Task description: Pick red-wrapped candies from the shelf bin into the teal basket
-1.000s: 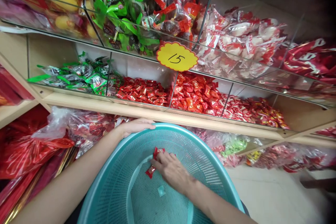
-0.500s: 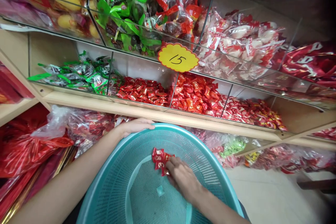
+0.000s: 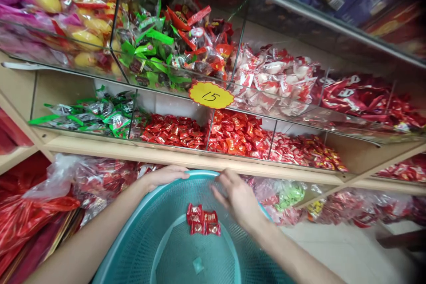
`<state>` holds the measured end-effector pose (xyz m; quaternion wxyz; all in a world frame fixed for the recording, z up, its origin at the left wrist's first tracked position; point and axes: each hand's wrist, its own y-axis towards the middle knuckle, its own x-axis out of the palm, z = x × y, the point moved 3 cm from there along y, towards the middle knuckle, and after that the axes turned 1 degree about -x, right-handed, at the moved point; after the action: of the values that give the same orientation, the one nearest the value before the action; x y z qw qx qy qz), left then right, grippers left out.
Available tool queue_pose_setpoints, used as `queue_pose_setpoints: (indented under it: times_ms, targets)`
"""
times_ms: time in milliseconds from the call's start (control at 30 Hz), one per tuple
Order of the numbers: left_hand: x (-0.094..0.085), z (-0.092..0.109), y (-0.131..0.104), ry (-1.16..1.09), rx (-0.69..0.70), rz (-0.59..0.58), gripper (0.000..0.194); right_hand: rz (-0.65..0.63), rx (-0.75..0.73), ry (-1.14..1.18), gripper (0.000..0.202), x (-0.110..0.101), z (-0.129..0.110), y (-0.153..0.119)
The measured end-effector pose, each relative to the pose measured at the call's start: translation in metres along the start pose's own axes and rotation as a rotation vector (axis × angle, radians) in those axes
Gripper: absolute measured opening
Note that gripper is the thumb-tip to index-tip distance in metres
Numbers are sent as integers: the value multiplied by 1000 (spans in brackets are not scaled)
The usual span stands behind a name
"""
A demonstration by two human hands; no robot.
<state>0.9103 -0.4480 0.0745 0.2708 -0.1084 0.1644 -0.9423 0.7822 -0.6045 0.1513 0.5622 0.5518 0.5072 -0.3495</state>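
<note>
A round teal plastic mesh basket fills the lower middle of the view. My left hand rests over its far-left rim, the fingers laid along the edge and gripping it. Inside, several red-wrapped candies lie in a small cluster on the mesh at the far side of the base. My right hand hovers above the basket's far-right rim, to the right of the candies. Its fingers are apart, slightly blurred, with nothing in them.
Ahead, a wooden shelf holds clear bins of green-wrapped candies, red candies and small mixed candies. Above are bagged sweets and a yellow "15" tag. Plastic bags lie underneath.
My right hand has let go of the red candies, which now lie in the basket, and has risen toward the far rim. The view has tilted up; my left hand stays on the rim.
</note>
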Motion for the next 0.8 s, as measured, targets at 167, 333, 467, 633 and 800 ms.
queue_pose_setpoints:
  times_ms: [167, 333, 467, 633, 800]
  targets:
    - [0, 2, -1, 12, 0, 31, 36, 275, 308, -50, 26, -56, 42, 55]
    - [-1, 3, -2, 27, -2, 52, 34, 70, 509, -52, 42, -49, 60, 85]
    - [-2, 1, -1, 12, 6, 26, 35, 25, 519, -54, 39, -42, 58, 93]
    - [-1, 2, -2, 15, 8, 40, 34, 38, 493, -46, 32, -35, 58, 97]
    - [0, 2, -2, 1, 8, 25, 33, 29, 465, -131, 36, -34, 55, 100]
